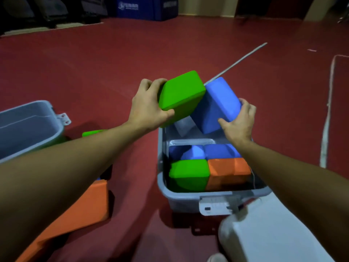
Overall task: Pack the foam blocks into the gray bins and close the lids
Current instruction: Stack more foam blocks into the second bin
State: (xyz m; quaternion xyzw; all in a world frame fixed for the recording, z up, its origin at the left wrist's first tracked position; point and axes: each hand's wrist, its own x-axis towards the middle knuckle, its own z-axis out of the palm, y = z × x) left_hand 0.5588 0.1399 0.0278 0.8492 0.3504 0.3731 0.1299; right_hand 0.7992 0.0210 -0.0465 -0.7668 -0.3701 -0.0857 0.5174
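Gray bin (164, 183): open on the red floor (94, 63), blue, green and orange blocks packed in its near end.
Left hand (149, 106): arm outstretched, fingers clamped around green block (181, 93), tilted over the bin's far end.
Right hand (238, 121): arm outstretched, gripping blue block (221, 104), tilted, touching the green one.

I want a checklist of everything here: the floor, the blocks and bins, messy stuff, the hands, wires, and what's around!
Surface: red floor with white line markings.
Job's things: gray bin open, holding blue, green and orange blocks; second gray bin at left.
Clutter: orange block on floor; white lid nearby.
Grippers: left hand holds green block; right hand holds blue block.
Cables: nothing seen.
Surroundings: blue box, dark wall.
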